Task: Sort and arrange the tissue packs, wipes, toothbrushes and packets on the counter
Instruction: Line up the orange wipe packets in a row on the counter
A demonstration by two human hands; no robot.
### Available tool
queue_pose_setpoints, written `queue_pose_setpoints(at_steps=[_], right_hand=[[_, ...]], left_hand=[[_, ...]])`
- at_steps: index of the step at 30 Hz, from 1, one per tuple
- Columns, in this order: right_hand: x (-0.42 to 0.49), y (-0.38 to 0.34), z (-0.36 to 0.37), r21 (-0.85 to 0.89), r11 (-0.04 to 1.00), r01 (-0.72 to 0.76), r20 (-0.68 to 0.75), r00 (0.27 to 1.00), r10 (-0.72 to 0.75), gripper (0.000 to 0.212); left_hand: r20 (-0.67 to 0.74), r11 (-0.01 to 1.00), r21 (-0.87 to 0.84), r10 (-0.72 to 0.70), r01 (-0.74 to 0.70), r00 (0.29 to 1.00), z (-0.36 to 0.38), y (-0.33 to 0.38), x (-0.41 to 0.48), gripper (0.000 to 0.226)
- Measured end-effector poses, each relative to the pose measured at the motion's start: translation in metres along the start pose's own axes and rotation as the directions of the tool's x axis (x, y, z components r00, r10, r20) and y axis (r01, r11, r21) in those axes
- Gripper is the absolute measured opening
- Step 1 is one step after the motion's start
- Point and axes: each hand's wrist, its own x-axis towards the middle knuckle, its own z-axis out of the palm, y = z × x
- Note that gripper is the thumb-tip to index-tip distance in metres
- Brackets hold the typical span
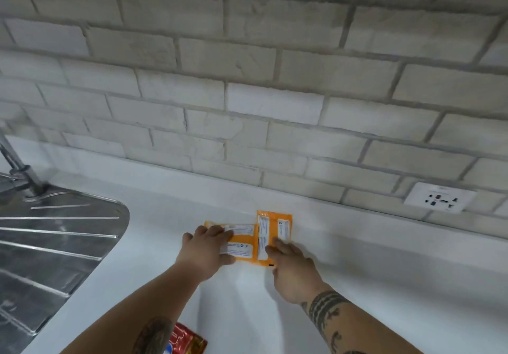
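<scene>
Head view, looking down and forward. Brick wall, pale, fills the upper half. White counter runs below it. Steel draining board at far left, ridged, with the tap base at its back corner. Wall socket low on the bricks, far right.

Both my forearms reach in from the bottom edge, tattoos on each.

Left hand: flat, palm down, fingers spread and extended, pressing on the near-left part of the left orange packet. Not gripping; nothing pinched. That packet lies flat, long side across, white label panels up, its right end showing past my fingertips.

Right hand: fingers extended, tips resting on the lower right edge of the right orange packet. Open, no curl around it. This packet lies lengthwise toward the wall, most of it beyond my fingertips.

The two packets touch edge to edge, forming an L, close to the foot of the wall.

Red-and-gold wrapper at the bottom edge, just beside my left forearm, partly hidden by it; well apart from the orange pair.
</scene>
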Motion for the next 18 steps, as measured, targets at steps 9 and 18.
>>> queue_pose_setpoints(at_steps=[9,18], right_hand=[[-0.021,0.004,-0.014,0.282,0.959,0.002,-0.193,0.98,0.054,0.062],[-0.084,0.015,-0.082,0.723,0.669,0.175,-0.376,0.911,0.169,0.017]], left_hand=[[-0.049,0.826,-0.563,0.011,-0.037,0.999,-0.021,0.005,-0.016,0.029],[0.085,0.541,-0.838,0.259,-0.072,0.962,-0.115,0.088,-0.029,0.026]])
